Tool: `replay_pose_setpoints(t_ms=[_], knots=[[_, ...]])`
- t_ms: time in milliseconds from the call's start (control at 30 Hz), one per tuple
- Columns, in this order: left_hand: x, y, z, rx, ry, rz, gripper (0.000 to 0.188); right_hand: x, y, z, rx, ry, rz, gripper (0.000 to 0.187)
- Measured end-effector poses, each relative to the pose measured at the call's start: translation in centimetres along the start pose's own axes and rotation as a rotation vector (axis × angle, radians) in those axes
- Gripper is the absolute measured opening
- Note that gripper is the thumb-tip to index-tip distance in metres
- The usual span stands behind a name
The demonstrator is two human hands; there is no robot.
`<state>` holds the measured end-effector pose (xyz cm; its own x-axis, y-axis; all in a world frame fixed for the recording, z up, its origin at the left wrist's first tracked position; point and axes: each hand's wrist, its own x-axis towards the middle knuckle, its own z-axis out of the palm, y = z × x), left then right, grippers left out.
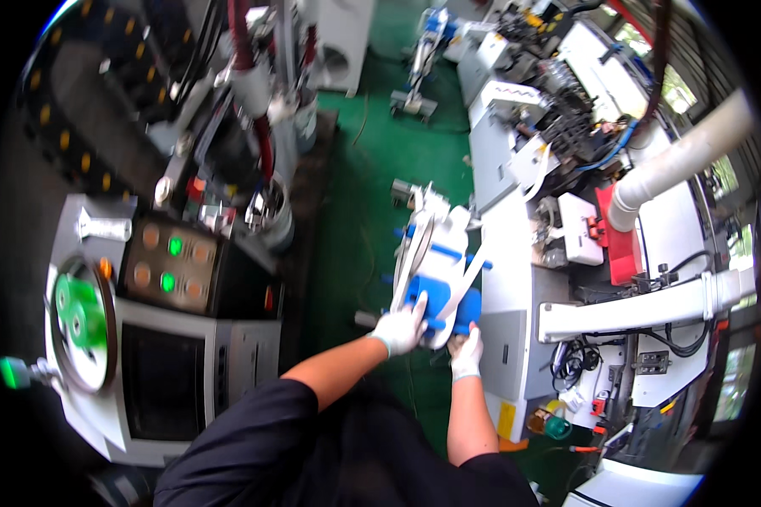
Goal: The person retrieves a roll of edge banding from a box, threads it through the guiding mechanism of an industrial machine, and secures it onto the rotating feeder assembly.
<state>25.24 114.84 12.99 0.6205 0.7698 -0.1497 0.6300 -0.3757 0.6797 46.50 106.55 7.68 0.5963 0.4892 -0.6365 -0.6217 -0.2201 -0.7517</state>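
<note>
Blue-and-white stand (pixel 435 287) over green floor (pixel 359 182), between console (pixel 165 355) at left and grey-white cabinet (pixel 506 338) at right. At its near end — gloved left hand (pixel 401 330), index finger extended over blue; gloved right hand (pixel 467 353), fingers bent at the edge — closure of either impossible to tell.

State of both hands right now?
Left hand: forefinger extended at the blue-and-white frame; firm grip cannot be told.
Right hand: at the frame's near end, fingers partly hidden; grip cannot be told.

Our gloved left hand (pixel 400 330) touched a blue-and-white stand (pixel 434 290); our right hand (pixel 467 353) gripped its near side.
</note>
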Motion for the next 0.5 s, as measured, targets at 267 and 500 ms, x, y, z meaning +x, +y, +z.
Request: replay_pose_setpoints(t_ms=[267,500], knots=[[5.1,-0.9,1.7,0.095,-0.352,0.225,0.083,5.2,-1.8,-1.2,0.014,0.061,-0.065,0.027],[15.5,-5.1,-5.1,-0.114,-0.102,0.544,0.046,4.5,-2.5,-0.3,-0.002,0.281,-0.166,0.021]])
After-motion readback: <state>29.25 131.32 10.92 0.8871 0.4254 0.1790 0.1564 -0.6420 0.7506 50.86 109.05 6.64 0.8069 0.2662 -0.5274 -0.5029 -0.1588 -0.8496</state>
